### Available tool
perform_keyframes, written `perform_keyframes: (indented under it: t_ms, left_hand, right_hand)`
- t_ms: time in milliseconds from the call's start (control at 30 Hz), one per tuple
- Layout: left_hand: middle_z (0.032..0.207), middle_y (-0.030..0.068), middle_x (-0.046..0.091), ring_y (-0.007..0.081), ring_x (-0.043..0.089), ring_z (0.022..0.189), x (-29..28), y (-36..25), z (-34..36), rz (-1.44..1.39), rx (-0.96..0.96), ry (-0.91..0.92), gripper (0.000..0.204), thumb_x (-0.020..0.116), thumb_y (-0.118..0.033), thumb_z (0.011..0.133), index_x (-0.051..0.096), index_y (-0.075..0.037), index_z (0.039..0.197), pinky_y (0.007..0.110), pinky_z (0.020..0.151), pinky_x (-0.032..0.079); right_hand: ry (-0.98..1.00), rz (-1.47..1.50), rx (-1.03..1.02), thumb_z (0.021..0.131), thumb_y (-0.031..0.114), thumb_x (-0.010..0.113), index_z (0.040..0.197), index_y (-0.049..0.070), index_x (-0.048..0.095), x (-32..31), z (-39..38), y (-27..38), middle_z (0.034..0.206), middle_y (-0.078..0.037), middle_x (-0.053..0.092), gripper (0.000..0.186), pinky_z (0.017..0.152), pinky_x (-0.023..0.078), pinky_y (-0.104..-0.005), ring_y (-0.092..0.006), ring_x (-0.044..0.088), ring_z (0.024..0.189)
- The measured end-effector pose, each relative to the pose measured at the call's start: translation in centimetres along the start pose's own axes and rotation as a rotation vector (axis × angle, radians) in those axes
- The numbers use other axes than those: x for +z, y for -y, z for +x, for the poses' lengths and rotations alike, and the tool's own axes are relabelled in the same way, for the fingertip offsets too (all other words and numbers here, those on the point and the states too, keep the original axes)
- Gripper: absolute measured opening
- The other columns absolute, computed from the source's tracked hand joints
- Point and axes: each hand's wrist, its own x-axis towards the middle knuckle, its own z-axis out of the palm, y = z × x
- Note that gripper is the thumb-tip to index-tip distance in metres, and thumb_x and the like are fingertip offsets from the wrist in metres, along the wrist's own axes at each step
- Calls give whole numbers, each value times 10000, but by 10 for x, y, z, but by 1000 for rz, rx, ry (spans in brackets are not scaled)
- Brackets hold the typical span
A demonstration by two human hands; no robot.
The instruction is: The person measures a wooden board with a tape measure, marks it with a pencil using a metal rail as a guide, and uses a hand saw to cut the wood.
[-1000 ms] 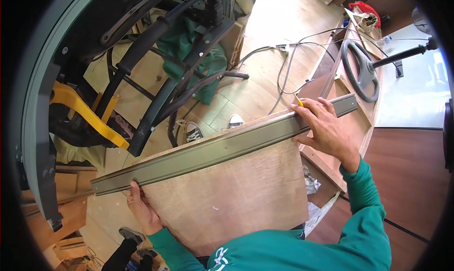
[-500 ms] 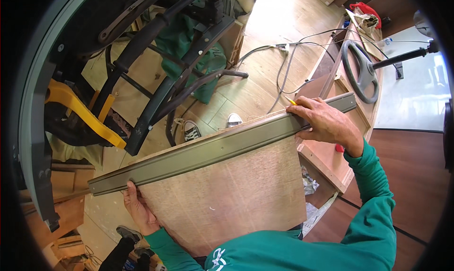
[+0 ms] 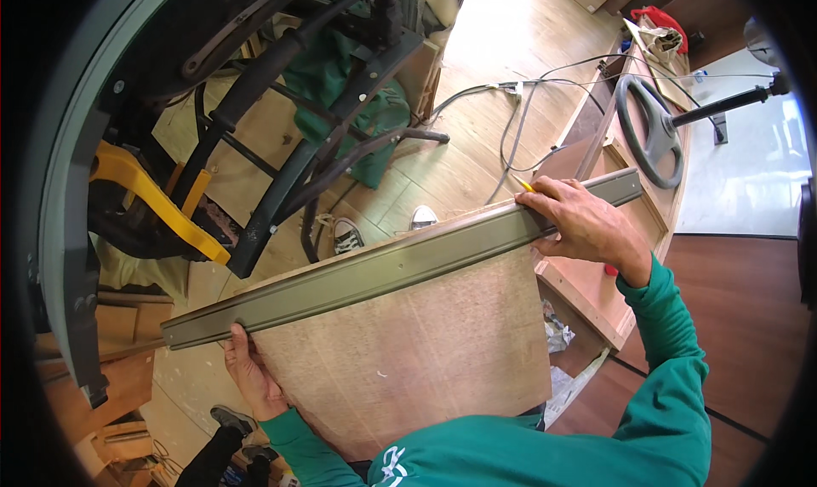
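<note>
A long olive-grey metal rail (image 3: pixel 357 273) lies along the top edge of a plywood board (image 3: pixel 408 351), which is held near my body. At the rail's left end, my left hand (image 3: pixel 254 372) grips the rail and board, thumb on the rail. My right hand (image 3: pixel 587 223) holds a yellow pencil (image 3: pixel 526 187) between finger and thumb, with the other fingers over the rail's right part and the board's edge. My green sleeves and shirt show along the lower edge.
A black metal machine frame with a yellow part (image 3: pixel 174 215) fills the upper left. Cables (image 3: pixel 511 130) cross the wood floor. A steering wheel (image 3: pixel 647 134) and wooden frame (image 3: pixel 587 308) stand right. Another person's dark-clad leg and shoe (image 3: pixel 230 419) show at lower left.
My right hand has shifted slightly, and the pencil's tip now points further left. The rail and board moved slightly left, then stayed nearly still.
</note>
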Motion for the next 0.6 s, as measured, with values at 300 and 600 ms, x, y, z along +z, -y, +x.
perform_keyframes:
  t_ms: [300, 600]
  left_hand:
    - [1139, 57, 740, 157, 707, 1006, 1, 1, 0, 10, 9, 23, 260, 725, -242, 1006, 679, -63, 1190, 305, 875, 591]
    - [1138, 60, 742, 150, 704, 1002, 7, -5, -5, -18, 20, 48, 254, 717, -243, 1013, 682, -57, 1183, 301, 881, 583]
  right_hand:
    - [-8, -7, -3, 739, 170, 824, 1368, 25, 574, 0, -2, -2, 1241, -136, 602, 692, 1043, 473, -440, -331, 594, 1215]
    - [-133, -131, -12, 775, 223, 831, 1425, 34, 556, 4, -9, 4, 1304, -131, 601, 730, 1098, 411, -505, -318, 581, 1243]
